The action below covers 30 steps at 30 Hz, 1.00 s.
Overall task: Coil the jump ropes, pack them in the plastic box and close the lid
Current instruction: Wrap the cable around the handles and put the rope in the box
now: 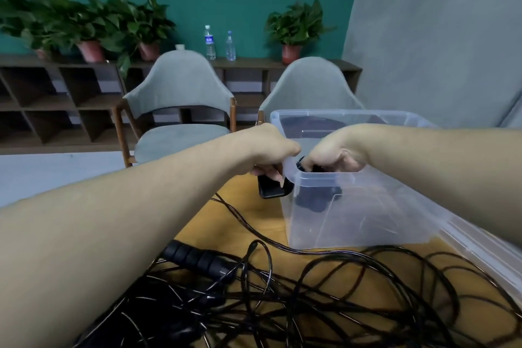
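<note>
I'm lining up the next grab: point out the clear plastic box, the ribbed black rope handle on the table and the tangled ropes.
plastic box (pixel 353 223): head view, near side wall.
ribbed rope handle (pixel 195 258): head view, mid-grip.
tangled ropes (pixel 324 299): head view, middle of the pile.

Two hands at the box's near corner

The left hand (pixel 268 150) grips a black handle (pixel 272 188) just outside the clear box (pixel 367 223); the right hand (pixel 333 152) reaches over the rim, fingers curled on a dark thing inside. Tangled black ropes (pixel 310 299) and a ribbed handle (pixel 197 258) lie on the wooden table (pixel 248 217). Two grey chairs (pixel 180 110) stand behind.
</note>
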Tool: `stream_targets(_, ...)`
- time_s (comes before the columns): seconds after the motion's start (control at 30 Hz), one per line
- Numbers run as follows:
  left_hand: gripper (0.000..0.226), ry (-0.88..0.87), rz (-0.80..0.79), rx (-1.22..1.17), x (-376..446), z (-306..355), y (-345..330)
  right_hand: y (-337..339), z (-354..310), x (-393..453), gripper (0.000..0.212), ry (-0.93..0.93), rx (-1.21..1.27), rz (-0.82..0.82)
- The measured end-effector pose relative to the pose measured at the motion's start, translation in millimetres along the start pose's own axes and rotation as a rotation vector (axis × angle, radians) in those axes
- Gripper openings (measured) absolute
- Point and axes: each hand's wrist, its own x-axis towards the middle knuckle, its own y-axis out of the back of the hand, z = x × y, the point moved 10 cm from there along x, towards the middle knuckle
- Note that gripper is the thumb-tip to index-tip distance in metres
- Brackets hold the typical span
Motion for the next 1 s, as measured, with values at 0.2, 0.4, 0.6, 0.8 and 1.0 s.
stream_targets(0.2, 0.020, -0.019, -0.055, -0.030, -1.4, -0.1, -2.1, -23.1, 9.1, -2.7, 0.031, -0.092, -0.161, -0.234)
stream_targets(0.4, 0.035, -0.044, -0.031, 0.089, -2.2, 1.3, 1.1, -13.2, 22.6, 7.3, 0.051, -0.225, -0.497, -0.153)
stream_targets(0.6, 0.069, -0.042, 0.052, 0.273, -13.1, 4.1, 10.0, 4.3, 10.1, -11.6, 0.058, -0.188, -0.546, 0.038)
stream_targets(0.8, 0.066, -0.051, 0.172, 0.358, -68.0, 16.4, 25.4, 26.8, -37.9, -88.8, 0.038, 0.149, -0.403, 0.461)
stream_targets(1.0, 0.031, -0.140, 0.166, 0.476, -144.5, 16.3, 29.1, 9.8, -61.9, -199.3, 0.027, 0.557, -0.172, 0.736)
